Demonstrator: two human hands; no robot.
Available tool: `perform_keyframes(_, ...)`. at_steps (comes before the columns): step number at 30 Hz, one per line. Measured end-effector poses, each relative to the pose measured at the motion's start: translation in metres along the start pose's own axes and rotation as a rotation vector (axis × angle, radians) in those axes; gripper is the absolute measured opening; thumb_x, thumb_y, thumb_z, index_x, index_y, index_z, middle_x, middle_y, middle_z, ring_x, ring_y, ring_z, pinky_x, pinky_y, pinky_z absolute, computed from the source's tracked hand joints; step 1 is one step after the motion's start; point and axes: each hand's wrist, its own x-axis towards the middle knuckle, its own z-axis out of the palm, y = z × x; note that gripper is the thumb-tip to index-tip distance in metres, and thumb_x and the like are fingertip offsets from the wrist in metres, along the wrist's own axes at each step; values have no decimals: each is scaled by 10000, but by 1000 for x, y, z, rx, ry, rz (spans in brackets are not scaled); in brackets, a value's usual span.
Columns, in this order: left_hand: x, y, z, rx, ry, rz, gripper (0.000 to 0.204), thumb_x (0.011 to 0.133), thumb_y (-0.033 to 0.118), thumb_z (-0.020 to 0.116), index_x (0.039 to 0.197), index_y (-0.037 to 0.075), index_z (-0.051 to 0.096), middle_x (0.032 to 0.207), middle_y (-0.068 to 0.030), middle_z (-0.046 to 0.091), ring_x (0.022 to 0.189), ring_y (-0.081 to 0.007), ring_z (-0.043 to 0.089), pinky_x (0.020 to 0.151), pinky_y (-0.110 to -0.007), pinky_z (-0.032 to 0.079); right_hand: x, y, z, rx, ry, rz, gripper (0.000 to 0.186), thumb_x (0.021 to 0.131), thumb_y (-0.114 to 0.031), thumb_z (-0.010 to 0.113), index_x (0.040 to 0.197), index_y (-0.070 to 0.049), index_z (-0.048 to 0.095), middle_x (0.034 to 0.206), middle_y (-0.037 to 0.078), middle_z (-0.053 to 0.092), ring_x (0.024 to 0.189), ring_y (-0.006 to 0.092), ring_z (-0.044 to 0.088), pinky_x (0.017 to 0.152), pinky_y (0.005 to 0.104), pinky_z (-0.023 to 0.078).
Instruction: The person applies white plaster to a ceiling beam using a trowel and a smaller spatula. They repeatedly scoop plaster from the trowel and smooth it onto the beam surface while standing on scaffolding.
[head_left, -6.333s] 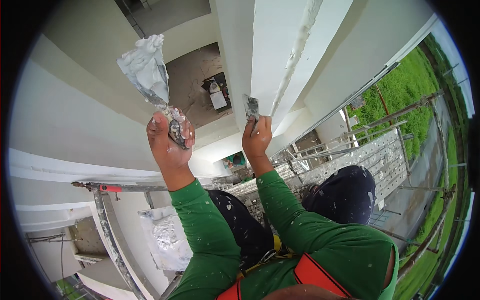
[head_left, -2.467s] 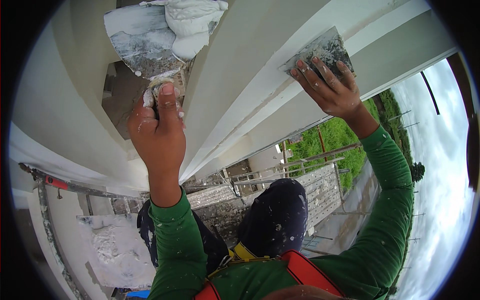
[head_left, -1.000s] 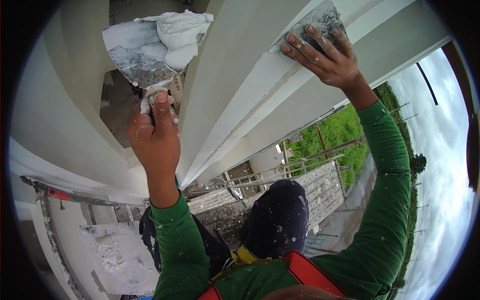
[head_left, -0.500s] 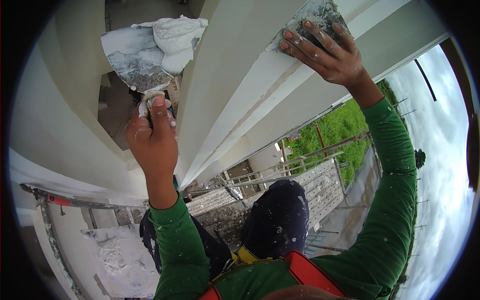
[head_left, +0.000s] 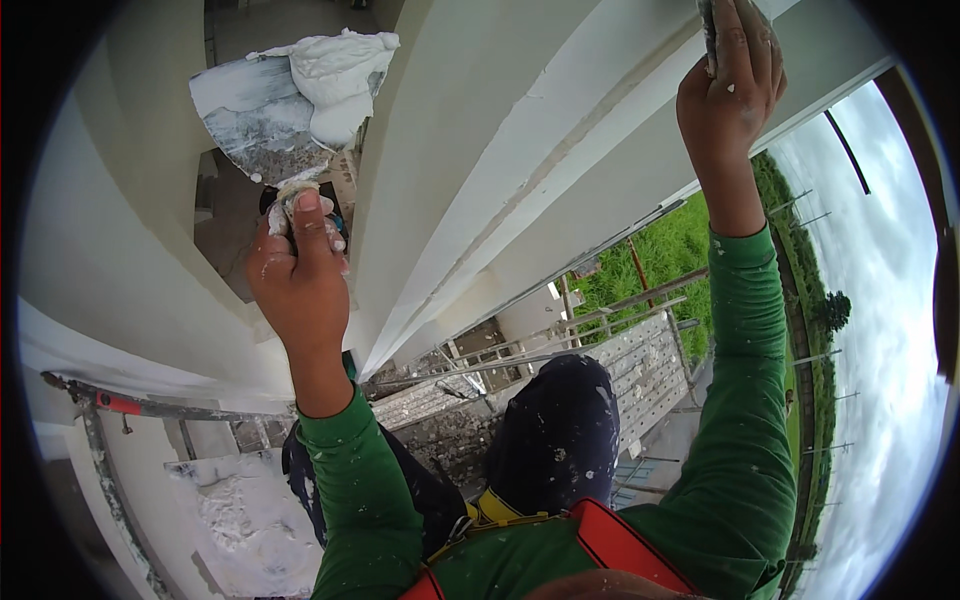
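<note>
My left hand [head_left: 300, 280] is closed round the handle of a wide putty knife [head_left: 250, 115], whose blade is smeared white and grey. A thick heap of white putty [head_left: 338, 85] lies on that blade, toward its right side. At the upper right, my right hand [head_left: 732, 100] is raised and grips a putty-covered scraper blade [head_left: 710, 35], now seen nearly edge-on and partly cut off by the picture's top. Close by it runs a pale wall ledge [head_left: 590, 100] with a brownish strip along it. Whether the blade touches the wall cannot be made out.
Below me is a scaffold with a perforated metal platform [head_left: 640, 385], splashed white. A putty-covered board [head_left: 250, 520] lies at the lower left, beside a scaffold pipe [head_left: 170, 405]. Beyond the wall's outer edge, grass [head_left: 640, 250] lies far below.
My right hand has moved up and slightly right along the ledge, and its blade has turned from broad face to edge. The left hand and loaded putty knife have shifted slightly left.
</note>
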Motion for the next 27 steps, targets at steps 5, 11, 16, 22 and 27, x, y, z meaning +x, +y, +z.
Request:
perform_keyframes(5, -4, 1, 0, 31, -40, 21, 353, 978, 330, 593, 829, 13, 634, 572, -2, 528, 468, -65, 475, 436, -232, 365, -45, -29, -13, -600, -398, -136, 697, 678, 60, 564, 1337, -166, 598, 1316, 32, 605, 1170, 245, 572, 1022, 381, 349)
perform_keyframes(11, -4, 3, 3, 17, -23, 25, 348, 975, 324, 599, 826, 12, 635, 574, -1, 531, 465, -65, 475, 434, -233, 367, -121, -57, -27, -599, -644, -88, 586, 739, -108, 641, 1319, -177, 608, 1351, 35, 567, 1172, 239, 559, 1009, 429, 355)
perform_keyframes(16, -3, -2, 0, 78, -55, 27, 468, 974, 437, 576, 863, -10, 652, 582, -15, 533, 477, -84, 494, 434, -233, 371, -154, -95, -45, -533, -945, -95, 531, 791, -126, 588, 1319, -172, 608, 1373, 41, 560, 1185, 234, 565, 1011, 437, 363)
perform_keyframes(22, -3, -5, 4, 15, -70, 14, 324, 979, 285, 595, 820, 4, 623, 564, -4, 513, 461, -71, 463, 431, -237, 365, -89, -89, -62, -599, -777, -179, 461, 823, -182, 584, 1281, -173, 633, 1288, 35, 622, 1128, 214, 599, 953, 412, 392)
perform_keyframes(27, -1, -14, 10, -48, -59, 3, 308, 985, 282, 582, 858, 4, 619, 589, 1, 517, 484, -71, 467, 431, -236, 364, 32, -15, -47, -683, -363, -201, 578, 714, 50, 594, 1271, -103, 615, 1210, 68, 639, 1078, 250, 600, 923, 394, 401)
